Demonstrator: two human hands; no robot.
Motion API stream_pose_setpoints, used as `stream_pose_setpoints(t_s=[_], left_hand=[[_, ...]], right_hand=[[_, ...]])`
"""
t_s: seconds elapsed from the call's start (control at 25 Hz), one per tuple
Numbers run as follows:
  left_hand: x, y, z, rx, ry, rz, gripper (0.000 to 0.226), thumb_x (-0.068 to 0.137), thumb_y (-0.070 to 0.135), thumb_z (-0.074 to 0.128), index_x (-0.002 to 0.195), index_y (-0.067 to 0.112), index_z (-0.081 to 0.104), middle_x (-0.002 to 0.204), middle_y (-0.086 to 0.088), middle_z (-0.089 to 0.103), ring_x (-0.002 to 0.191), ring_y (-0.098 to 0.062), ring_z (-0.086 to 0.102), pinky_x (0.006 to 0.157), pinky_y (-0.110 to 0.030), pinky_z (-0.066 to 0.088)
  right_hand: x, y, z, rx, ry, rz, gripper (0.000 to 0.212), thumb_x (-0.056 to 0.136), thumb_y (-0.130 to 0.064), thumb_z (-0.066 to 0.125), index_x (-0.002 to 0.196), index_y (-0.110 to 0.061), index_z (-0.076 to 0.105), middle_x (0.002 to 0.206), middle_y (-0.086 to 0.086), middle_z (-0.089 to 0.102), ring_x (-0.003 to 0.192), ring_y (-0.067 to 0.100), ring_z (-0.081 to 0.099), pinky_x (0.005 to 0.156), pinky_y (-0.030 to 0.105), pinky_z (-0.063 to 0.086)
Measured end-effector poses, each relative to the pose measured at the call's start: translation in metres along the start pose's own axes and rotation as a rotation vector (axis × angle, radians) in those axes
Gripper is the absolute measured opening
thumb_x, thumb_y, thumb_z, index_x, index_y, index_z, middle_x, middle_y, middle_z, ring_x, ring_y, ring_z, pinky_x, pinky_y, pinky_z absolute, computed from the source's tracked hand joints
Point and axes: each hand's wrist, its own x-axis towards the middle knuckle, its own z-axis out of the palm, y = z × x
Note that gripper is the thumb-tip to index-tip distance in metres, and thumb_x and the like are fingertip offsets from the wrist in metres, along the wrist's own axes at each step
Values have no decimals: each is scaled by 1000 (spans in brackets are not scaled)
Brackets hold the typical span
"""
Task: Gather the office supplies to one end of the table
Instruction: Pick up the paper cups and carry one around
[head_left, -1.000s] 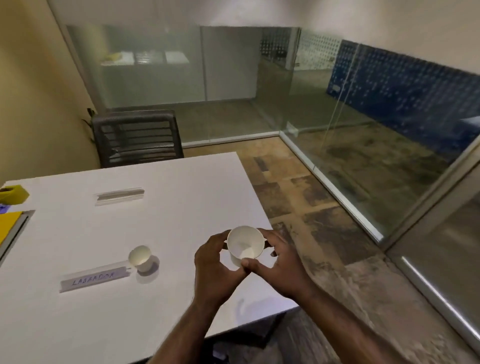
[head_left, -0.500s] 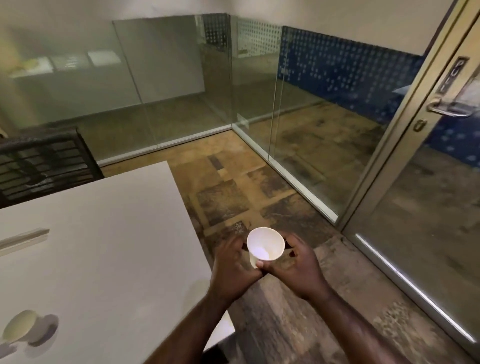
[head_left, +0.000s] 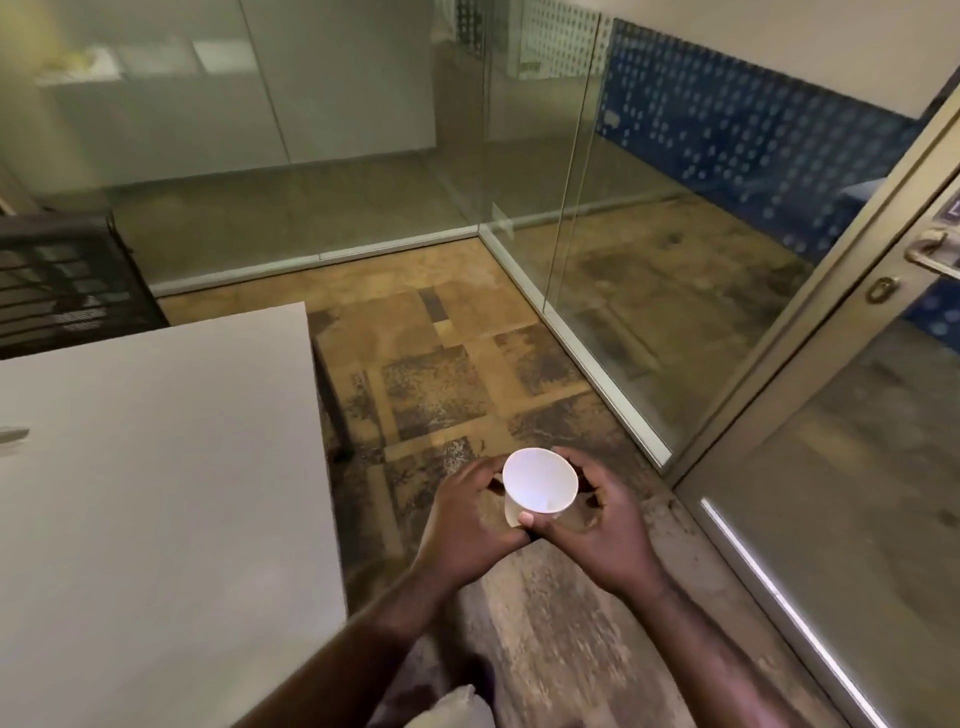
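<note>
A white paper cup (head_left: 540, 487) is held upright between both hands, over the floor to the right of the white table (head_left: 156, 467). My left hand (head_left: 467, 519) wraps its left side with the thumb on the cup's near wall. My right hand (head_left: 602, 525) curls round its right side. The cup looks empty inside. A sliver of a clear name plate (head_left: 13, 435) shows at the table's left edge; the other supplies are out of view.
A black mesh chair (head_left: 62, 291) stands behind the table's far end. Glass partitions (head_left: 571, 208) enclose the room, and a glass door with a metal handle (head_left: 930, 254) is at the right. Patterned carpet floor (head_left: 441, 374) lies between table and glass.
The view has swung right, away from the table. The cup and both hands have moved from above the table's edge to over the floor; the second cup and labelled name plate have left the view.
</note>
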Motion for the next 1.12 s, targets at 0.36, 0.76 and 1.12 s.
stream_pose_setpoints(t_s=[0.36, 0.76, 1.12], left_hand=[[137, -72, 9, -8, 116, -82, 66, 56, 52, 81, 116, 50, 54, 113, 38, 55, 99, 6, 57, 77, -4, 42], [292, -142, -36, 34, 252, -115, 65, 58, 41, 88, 115, 42, 57, 108, 25, 62, 94, 1, 61, 74, -10, 46], [430, -212, -83, 170, 440, -182, 65, 62, 53, 84, 118, 30, 60, 110, 21, 62, 92, 1, 61, 76, -28, 54]], right_hand=[[173, 45, 17, -17, -164, -73, 68, 56, -51, 85, 117, -44, 57, 117, -25, 59, 109, 1, 57, 81, 9, 44], [369, 55, 75, -12, -265, -215, 73, 58, -55, 83, 123, -47, 51, 122, -19, 59, 111, 1, 56, 85, 13, 46], [563, 75, 156, 83, -471, -350, 78, 59, -57, 83, 125, -25, 58, 125, -9, 61, 116, 5, 56, 91, 24, 48]])
